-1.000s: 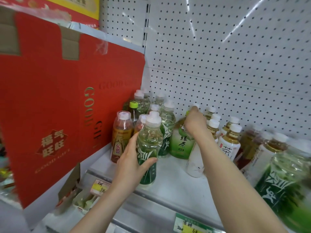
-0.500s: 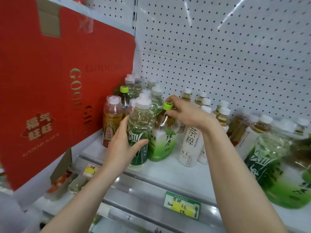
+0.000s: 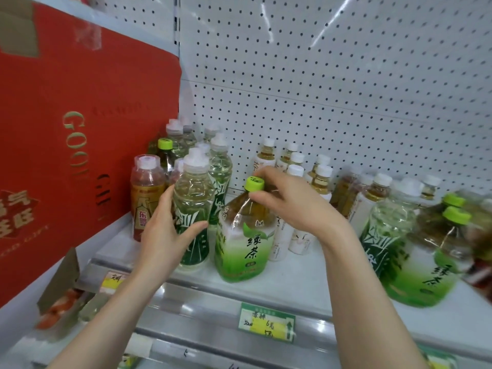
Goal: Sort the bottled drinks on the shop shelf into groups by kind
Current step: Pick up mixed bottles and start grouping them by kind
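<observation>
- Hands on 2 bottles at the front edge of the shelf point(image 3: 306, 283), both bottles standing upright on it.
- Left hand point(image 3: 165, 235) is wrapped around the waist of the clear bottle with the dark green label point(image 3: 193, 209), thumb across the front of the label, fingers behind; white cap on top.
- Right hand point(image 3: 290, 203) comes in from above, fingertips pinched on the neck of the green tea bottle point(image 3: 245, 235), right under its lime-green cap point(image 3: 254, 183).
- These 2 bottles stand just beside each other, the green tea bottle on the right, and I cannot tell whether they touch.
- Behind the left hand, toward the shelf's left end, an amber bottle with a red and gold label point(image 3: 146, 193) stands against the red carton point(image 3: 66, 145).
- More clear green-label bottles point(image 3: 219, 171) are clustered at the back left corner.
- Behind the right hand, white-label tea bottles point(image 3: 291, 166) with white caps line the back edge by the pegboard wall point(image 3: 332, 89).
- At the right end of the shelf, blurred: another clear green-label bottle point(image 3: 383, 235) and 2 more lime-capped green tea bottles point(image 3: 431, 265).
- A green and yellow price tag point(image 3: 266, 322) sits on the shelf's front rail below the right forearm.
</observation>
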`<act>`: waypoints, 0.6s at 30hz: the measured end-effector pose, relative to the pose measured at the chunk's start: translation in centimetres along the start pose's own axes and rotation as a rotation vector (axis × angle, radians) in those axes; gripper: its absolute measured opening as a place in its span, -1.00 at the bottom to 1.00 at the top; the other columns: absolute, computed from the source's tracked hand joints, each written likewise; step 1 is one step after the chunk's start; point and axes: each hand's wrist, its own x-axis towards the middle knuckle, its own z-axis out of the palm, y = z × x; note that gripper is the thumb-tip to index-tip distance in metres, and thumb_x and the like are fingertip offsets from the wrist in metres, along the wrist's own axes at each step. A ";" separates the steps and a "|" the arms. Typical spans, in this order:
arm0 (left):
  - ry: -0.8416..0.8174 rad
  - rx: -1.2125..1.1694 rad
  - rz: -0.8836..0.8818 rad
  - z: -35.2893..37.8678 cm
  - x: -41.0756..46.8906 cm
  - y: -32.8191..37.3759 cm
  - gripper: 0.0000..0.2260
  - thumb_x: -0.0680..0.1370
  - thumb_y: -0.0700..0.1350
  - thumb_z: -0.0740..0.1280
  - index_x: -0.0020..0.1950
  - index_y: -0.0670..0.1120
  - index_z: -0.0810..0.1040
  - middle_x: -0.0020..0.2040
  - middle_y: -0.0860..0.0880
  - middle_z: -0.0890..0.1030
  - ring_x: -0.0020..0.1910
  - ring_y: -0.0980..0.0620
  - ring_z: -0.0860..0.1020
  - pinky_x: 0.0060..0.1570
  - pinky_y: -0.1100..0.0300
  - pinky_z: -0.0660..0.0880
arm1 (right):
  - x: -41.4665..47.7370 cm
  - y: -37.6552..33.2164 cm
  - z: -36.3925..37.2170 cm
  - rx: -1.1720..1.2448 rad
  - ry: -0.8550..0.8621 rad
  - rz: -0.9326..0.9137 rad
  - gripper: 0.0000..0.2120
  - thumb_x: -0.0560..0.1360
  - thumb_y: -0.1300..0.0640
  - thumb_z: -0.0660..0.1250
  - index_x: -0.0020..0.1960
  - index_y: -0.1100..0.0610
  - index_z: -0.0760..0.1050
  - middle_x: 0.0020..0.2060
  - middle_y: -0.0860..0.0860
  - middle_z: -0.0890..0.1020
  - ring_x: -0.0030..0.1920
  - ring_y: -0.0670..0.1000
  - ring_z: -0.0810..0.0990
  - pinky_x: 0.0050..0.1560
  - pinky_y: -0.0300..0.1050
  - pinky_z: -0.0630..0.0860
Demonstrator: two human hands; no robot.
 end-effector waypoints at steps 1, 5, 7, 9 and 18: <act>0.001 0.000 -0.005 0.1 0.0 -0.1 -0.20 0.37 0.06 0.51 0.51 0.09 0.16 0.39 0.05 0.46 0.32 0.01 0.45 0.27 -0.01 0.42 | -0.3 0.3 -0.2 0.052 0.127 0.001 -0.67 0.58 -0.08 0.30 0.28 0.03 0.47 0.04 -0.10 0.62 0.01 -0.11 0.60 0.02 -0.19 0.53; 0.004 0.008 -0.015 0.1 -0.1 0.0 -0.19 0.37 0.08 0.50 0.51 0.10 0.15 0.39 0.04 0.45 0.32 -0.02 0.45 0.26 -0.05 0.43 | 0.6 3.2 -2.2 -0.179 0.462 0.141 -0.57 0.55 -0.14 0.30 0.35 0.03 0.44 0.14 -0.02 0.55 0.14 0.00 0.55 0.13 0.01 0.52; -0.005 0.002 -0.019 0.0 -0.1 0.0 -0.19 0.37 0.06 0.51 0.51 0.10 0.15 0.39 0.04 0.46 0.31 -0.02 0.45 0.25 -0.05 0.43 | 1.7 4.2 -2.8 -0.261 0.242 0.270 -0.52 0.51 -0.17 0.35 0.34 0.02 0.46 0.15 0.07 0.59 0.11 0.08 0.57 0.09 0.02 0.52; -0.026 -0.006 -0.015 -0.2 0.0 0.1 -0.19 0.38 0.04 0.51 0.52 0.10 0.14 0.38 0.06 0.45 0.30 0.00 0.45 0.25 -0.06 0.44 | 2.9 4.5 -2.8 -0.212 0.123 0.292 -0.61 0.47 -0.10 0.42 0.24 0.01 0.53 0.04 0.09 0.64 0.01 0.10 0.59 -0.07 -0.09 0.48; -0.091 -0.005 0.013 -0.7 0.1 -0.1 -0.17 0.42 0.05 0.47 0.55 0.15 0.04 0.34 0.21 0.35 0.28 0.16 0.36 0.27 0.03 0.36 | 10.1 4.8 0.0 -0.296 0.119 0.213 -0.64 0.55 0.13 0.33 0.34 0.13 0.49 0.11 0.19 0.58 0.13 0.19 0.53 -0.08 -0.14 0.30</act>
